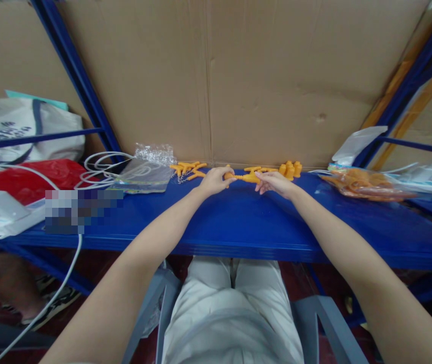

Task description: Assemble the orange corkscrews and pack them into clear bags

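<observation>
My left hand (216, 181) is closed around an orange crosswise handle (229, 176) above the blue table. In line with it, my right hand (273, 183) pinches an orange plastic body (249, 178) between thumb and fingers. A thin orange piece runs between the two hands; how the parts join is too small to tell. Left of my left hand lies a pile of orange corkscrews (187, 169) with metal spirals showing. Behind my right hand are several orange stick-like pieces (257, 169) and a group of upright orange plastic pieces (290, 170).
A clear plastic bag (149, 174), coiled white cable (102, 169), red bag (30, 174) and white power strip (14, 215) lie leftward. At right sits a bag of orange parts (367, 183). Cardboard (216, 91) backs the blue table (238, 227); blue posts (75, 76) flank it. Another person's leg (7, 283) shows below left.
</observation>
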